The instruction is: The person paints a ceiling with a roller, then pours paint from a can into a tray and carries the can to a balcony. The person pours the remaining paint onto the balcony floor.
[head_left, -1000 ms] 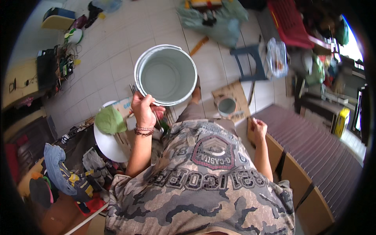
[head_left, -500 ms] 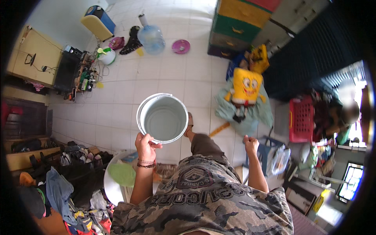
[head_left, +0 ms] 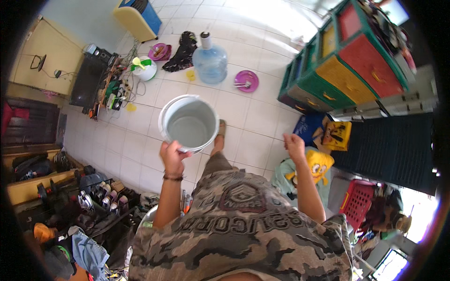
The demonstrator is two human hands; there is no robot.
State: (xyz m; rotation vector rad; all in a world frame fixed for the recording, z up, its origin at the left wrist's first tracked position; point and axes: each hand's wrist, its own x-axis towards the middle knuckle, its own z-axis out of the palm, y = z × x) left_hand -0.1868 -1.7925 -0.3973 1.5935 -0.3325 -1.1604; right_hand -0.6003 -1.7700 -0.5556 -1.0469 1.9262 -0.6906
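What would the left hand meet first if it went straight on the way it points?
The bucket that the left hand grips; past it, the line seems to cross floor toward the black bundle, though depth is unclear.

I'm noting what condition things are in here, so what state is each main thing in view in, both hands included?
Bucket: lidless, nothing seen inside
Left hand: closed on its near edge
Right hand: fingers partly curled, nothing seen in it
Drawers: look shut
Blue water jug: standing, fill level unclear
Purple plate beside it: pale utensils on it
Black flat screen: dark
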